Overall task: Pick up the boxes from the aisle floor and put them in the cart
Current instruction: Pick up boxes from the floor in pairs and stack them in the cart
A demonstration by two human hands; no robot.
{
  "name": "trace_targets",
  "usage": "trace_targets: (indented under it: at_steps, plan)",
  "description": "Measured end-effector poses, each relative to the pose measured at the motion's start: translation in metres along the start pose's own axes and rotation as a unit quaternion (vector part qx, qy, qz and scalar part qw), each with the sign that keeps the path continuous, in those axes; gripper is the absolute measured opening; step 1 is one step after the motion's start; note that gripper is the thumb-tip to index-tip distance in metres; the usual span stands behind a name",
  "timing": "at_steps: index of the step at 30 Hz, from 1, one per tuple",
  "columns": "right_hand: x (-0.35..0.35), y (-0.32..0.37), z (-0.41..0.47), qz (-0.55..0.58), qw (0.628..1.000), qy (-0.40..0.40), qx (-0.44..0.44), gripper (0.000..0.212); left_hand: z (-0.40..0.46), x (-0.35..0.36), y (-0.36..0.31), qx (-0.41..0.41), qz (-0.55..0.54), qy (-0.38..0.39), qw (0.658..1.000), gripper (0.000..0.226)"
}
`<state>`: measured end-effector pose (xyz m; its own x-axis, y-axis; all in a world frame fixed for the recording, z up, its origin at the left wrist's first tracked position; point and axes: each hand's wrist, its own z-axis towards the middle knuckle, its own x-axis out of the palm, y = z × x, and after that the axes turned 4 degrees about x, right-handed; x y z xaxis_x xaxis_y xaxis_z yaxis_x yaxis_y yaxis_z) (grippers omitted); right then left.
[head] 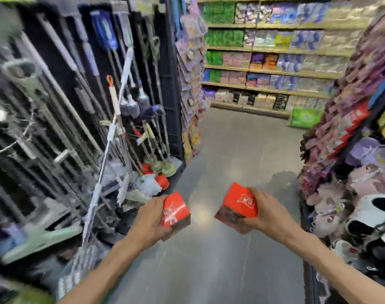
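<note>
I hold two small red boxes with white print and dark lower edges, both lifted above the grey aisle floor (231, 150). My left hand (151, 218) grips the left red box (175, 210) from its left side. My right hand (267, 213) is closed around the right red box (238, 204) from its right side. The two boxes sit about a hand's width apart at chest height. No cart shows in this view.
A rack of mops and brooms (125, 128) lines the left side, with heads near the floor. Hanging packets and plush slippers (367, 194) fill the right shelf. Stocked shelves (270, 62) and a green box (305, 118) close the aisle's far end.
</note>
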<state>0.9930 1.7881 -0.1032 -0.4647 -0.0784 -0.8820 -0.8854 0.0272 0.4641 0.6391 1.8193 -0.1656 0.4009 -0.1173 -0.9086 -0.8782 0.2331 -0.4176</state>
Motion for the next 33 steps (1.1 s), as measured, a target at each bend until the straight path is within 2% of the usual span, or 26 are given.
trace_targets:
  at_steps: [2,6,9,12,18,21,25,30,33]
  plan:
    - [0.0,0.035,0.005,-0.001,0.997,0.04,-0.065,0.084,-0.043,-0.016,0.014,-0.054,-0.068,-0.002,0.996,0.076]
    - [0.007,0.121,-0.011,-0.026,0.973,0.079,-0.215,0.082,-0.163,-0.051,0.004,-0.137,0.017,-0.111,0.984,0.092]
    - [0.03,0.189,-0.039,-0.014,0.941,0.121,-0.316,0.089,-0.264,-0.063,0.003,-0.235,0.035,-0.168,0.957,0.097]
    - [0.064,0.258,-0.087,-0.032,0.892,0.155,-0.423,0.097,-0.376,-0.069,0.001,-0.334,0.043,-0.195,0.921,0.101]
    - [0.146,0.395,-0.241,-0.054,0.781,0.22,-0.582,0.088,-0.613,-0.07,-0.024,-0.498,0.044,-0.263,0.825,0.101]
    - [0.186,0.451,-0.345,-0.062,0.72,0.243,-0.647,0.097,-0.734,-0.065,-0.041,-0.561,0.047,-0.306,0.768,0.102]
    - [0.241,0.511,-0.491,-0.069,0.638,0.277,-0.715,0.102,-0.878,-0.056,-0.084,-0.638,0.057,-0.361,0.678,0.091]
    - [0.293,0.568,-0.678,-0.061,0.533,0.354,-0.766,0.089,-1.045,-0.032,-0.128,-0.729,0.053,-0.354,0.584,0.108]
    - [0.316,0.596,-0.78,-0.053,0.472,0.383,-0.792,0.075,-1.124,-0.024,-0.15,-0.764,0.049,-0.37,0.526,0.108]
